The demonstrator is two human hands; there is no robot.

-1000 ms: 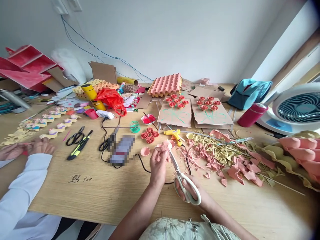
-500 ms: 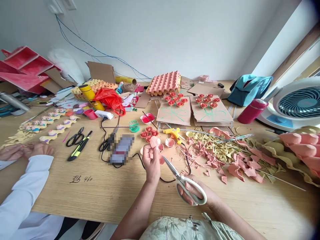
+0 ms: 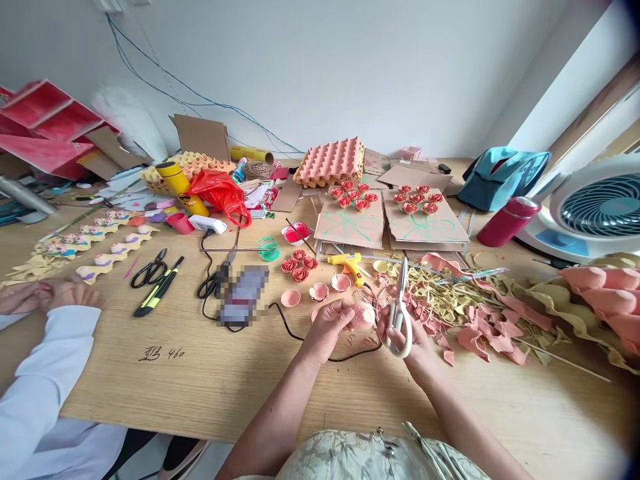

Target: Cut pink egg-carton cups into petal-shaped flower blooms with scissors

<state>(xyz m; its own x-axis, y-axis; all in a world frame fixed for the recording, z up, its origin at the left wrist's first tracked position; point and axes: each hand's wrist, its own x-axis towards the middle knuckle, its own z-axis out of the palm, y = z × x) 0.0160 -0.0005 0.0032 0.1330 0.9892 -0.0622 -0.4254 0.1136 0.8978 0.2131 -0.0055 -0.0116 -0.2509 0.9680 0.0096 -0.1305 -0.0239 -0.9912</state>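
My left hand (image 3: 327, 328) is closed on a pink egg-carton cup (image 3: 363, 316), pinched between thumb and fingers above the table. Close to its right, my right hand (image 3: 406, 341) grips a pair of white-handled scissors (image 3: 400, 313), their blades pointing up and away from me. Just beyond the hands lie several loose pink cups, among them a plain cup (image 3: 291, 298) and a petal-cut cup (image 3: 319, 291). A cluster of red paper roses (image 3: 299, 265) sits behind them, beside a yellow glue gun (image 3: 351, 267).
Carton scraps (image 3: 480, 320) spread to the right. Cardboard sheets (image 3: 350, 227) carrying red roses stand behind, near a stacked pink egg tray (image 3: 333, 162). A phone (image 3: 244, 297), black scissors (image 3: 150, 270) and a cutter (image 3: 159, 287) lie left. A co-worker's hands (image 3: 65, 293) rest far left.
My left hand has moved right and lower with the pink cup. The scissors have come up and right, their blades now pointing upward. The two hands are closer together.
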